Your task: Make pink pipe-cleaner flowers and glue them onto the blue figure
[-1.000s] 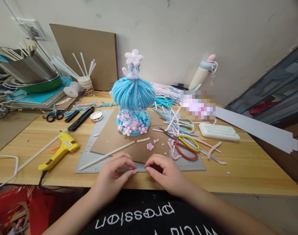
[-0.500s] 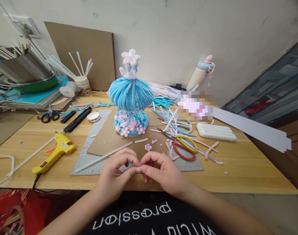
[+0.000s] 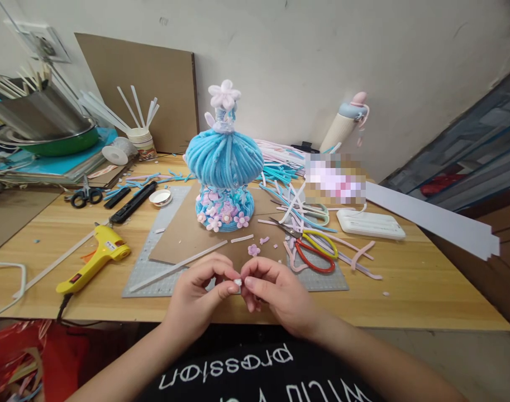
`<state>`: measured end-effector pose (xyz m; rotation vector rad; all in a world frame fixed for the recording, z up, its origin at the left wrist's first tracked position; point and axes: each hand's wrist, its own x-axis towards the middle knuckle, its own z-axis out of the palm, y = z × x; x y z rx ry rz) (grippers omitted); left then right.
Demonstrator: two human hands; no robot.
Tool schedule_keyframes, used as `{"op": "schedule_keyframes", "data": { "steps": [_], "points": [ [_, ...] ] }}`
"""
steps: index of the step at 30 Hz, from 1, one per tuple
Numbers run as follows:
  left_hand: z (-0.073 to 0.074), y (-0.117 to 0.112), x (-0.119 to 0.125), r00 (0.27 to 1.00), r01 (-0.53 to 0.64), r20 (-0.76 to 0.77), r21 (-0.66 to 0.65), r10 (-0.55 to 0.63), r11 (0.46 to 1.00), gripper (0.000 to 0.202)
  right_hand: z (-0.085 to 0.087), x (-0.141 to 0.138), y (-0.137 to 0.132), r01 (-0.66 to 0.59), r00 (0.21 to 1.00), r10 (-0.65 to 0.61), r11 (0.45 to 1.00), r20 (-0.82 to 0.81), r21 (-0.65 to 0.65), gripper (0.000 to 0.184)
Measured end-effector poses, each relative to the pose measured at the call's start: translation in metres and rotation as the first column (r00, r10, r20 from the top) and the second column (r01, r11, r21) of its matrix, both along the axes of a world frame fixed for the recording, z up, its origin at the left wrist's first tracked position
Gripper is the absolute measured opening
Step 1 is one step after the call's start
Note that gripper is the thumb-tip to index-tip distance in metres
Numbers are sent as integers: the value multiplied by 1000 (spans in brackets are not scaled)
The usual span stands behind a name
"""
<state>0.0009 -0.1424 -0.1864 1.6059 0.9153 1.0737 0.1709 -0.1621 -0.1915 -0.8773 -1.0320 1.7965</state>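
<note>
Close to the table's front edge, my left hand (image 3: 203, 289) pinches a small white fuzzy piece (image 3: 238, 282) between thumb and forefinger. The fingertips of my right hand (image 3: 282, 293) are closed against the other side of this piece, which is too small to make out in detail. Just beyond my hands lie a small purple pipe-cleaner flower (image 3: 253, 250) and short pink scraps. Behind them stands a blue pipe-cleaner carousel-like ornament (image 3: 224, 162) with pink flowers round its base and a pale flower on top.
A yellow glue gun (image 3: 93, 259) lies at left, near a black box cutter (image 3: 134, 202) and dark scissors (image 3: 86, 195). Red-and-yellow-handled scissors (image 3: 317, 250) rest among pipe cleaners at right. Under the ornament are a cardboard sheet (image 3: 171, 248) and a grey cutting mat (image 3: 143, 279).
My fingertips have parted slightly, and the white piece between them now shows more plainly. The ornament and tools stay where they were.
</note>
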Motion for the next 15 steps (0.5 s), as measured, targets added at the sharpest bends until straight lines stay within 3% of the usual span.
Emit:
{"op": "schedule_keyframes", "data": {
  "steps": [5,8,15],
  "points": [
    [-8,0,6,980,66,200,-297,-5,953,17,3,-1,-1,141,971,-185,955,150,260,14],
    [-12,0,11,971,109,241,-416,-6,903,24,4,1,0,125,939,-229,922,255,367,6],
    [-8,0,14,978,108,210,-481,-5,870,28,5,1,3,151,947,-207,962,244,229,11]
  ]
}}
